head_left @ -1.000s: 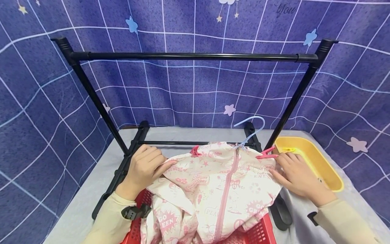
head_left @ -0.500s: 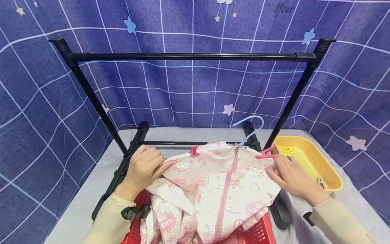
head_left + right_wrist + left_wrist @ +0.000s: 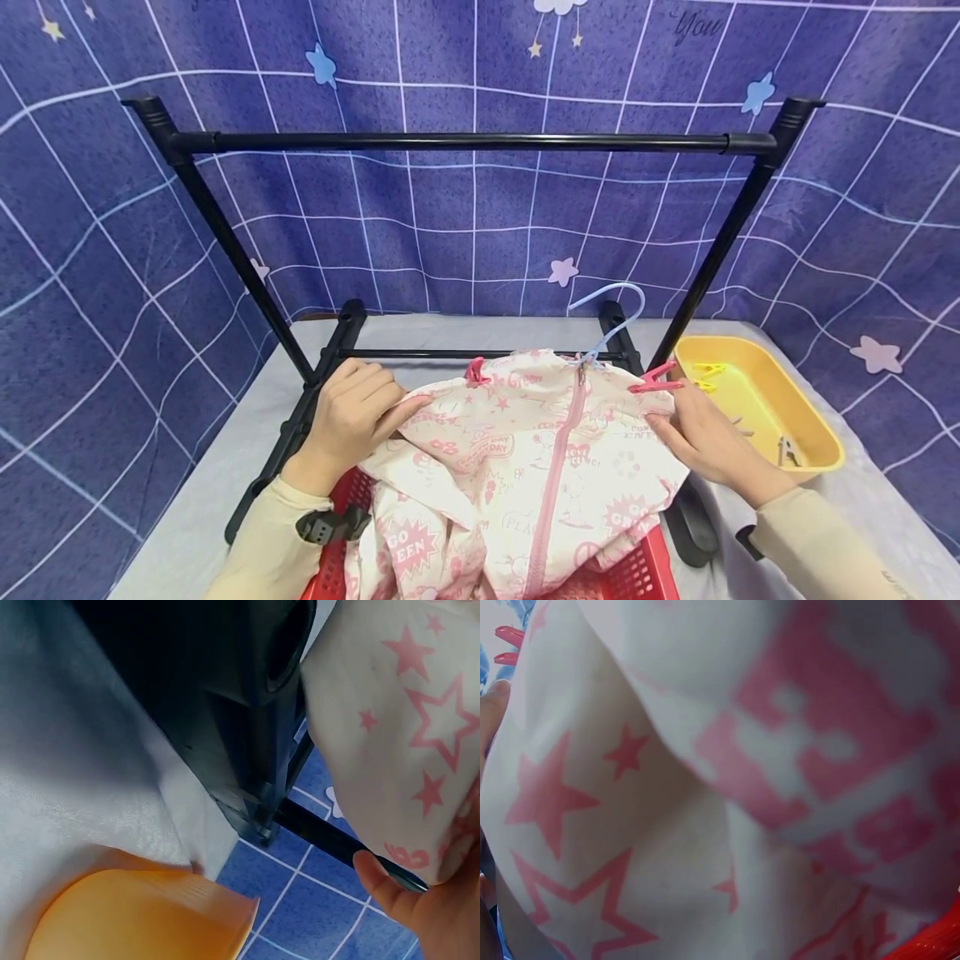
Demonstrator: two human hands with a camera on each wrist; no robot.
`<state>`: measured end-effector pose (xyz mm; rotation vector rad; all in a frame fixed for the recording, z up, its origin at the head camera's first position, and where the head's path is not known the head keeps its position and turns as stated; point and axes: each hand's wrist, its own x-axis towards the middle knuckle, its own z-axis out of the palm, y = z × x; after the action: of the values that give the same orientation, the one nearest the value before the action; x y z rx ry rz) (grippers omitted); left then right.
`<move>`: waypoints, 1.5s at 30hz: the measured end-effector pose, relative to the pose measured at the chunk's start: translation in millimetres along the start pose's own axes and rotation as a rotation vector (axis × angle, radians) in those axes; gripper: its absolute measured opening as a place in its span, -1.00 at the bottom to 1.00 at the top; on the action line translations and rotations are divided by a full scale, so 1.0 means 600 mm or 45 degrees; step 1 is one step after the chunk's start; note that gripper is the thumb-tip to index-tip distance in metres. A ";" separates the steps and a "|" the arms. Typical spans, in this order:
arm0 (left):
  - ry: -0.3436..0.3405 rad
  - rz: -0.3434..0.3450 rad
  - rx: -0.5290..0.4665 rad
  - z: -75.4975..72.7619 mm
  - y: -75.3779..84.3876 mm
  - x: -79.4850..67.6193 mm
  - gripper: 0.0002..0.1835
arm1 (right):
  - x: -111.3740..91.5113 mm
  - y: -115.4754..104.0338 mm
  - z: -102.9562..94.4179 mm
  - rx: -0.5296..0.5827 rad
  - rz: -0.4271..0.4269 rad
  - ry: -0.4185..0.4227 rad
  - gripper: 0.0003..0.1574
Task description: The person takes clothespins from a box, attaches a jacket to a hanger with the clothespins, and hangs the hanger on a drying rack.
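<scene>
A white zip jacket with pink print and a pink zipper drapes over a red basket. From its neck rises the hook of a light blue clothes hanger; the rest of the hanger is hidden inside. One red clothespin grips the left shoulder edge, and another red clothespin the right. My left hand pinches the jacket at its left shoulder, thumb on top. My right hand pinches the cloth at the other shoulder, below the pin. Printed cloth fills most of the left wrist view.
A black garment rack stands behind the jacket, its feet on the light cloth-covered table. To the right sits a yellow tray with yellow clothespins and a few grey clips. A blue grid-patterned curtain hangs behind.
My right hand has shifted slightly left and down along the jacket's shoulder, uncovering more of the tray's contents. The hanger hook has shifted slightly left. My left hand keeps its hold.
</scene>
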<state>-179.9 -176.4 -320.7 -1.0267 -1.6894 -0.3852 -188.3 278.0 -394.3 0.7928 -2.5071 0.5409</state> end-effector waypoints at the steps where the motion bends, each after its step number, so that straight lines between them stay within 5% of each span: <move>1: -0.001 -0.002 -0.001 0.000 0.000 0.000 -0.49 | -0.001 0.000 0.001 0.001 0.006 0.003 -0.53; 7: -0.006 -0.020 -0.005 -0.003 0.000 -0.001 -0.49 | -0.001 -0.001 0.003 0.019 -0.009 0.087 -0.50; 11: -0.015 -0.040 -0.011 -0.004 0.000 -0.002 -0.50 | 0.002 -0.001 0.004 -0.023 -0.051 0.198 -0.68; 17: -0.020 -0.056 -0.020 -0.004 -0.001 -0.004 -0.50 | 0.008 -0.003 0.002 -0.092 -0.064 0.291 -0.37; 29: -0.032 -0.082 -0.020 -0.007 -0.005 -0.011 -0.50 | 0.019 -0.006 -0.001 -0.196 -0.167 0.492 -0.31; 45: -0.056 -0.126 -0.016 -0.008 -0.008 -0.017 -0.50 | 0.033 -0.005 -0.022 -0.246 -0.378 0.570 -0.37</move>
<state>-180.2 -187.2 -327.0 -0.9693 -1.7836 -0.4402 -196.9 273.4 -372.4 0.8419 -1.9550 0.3231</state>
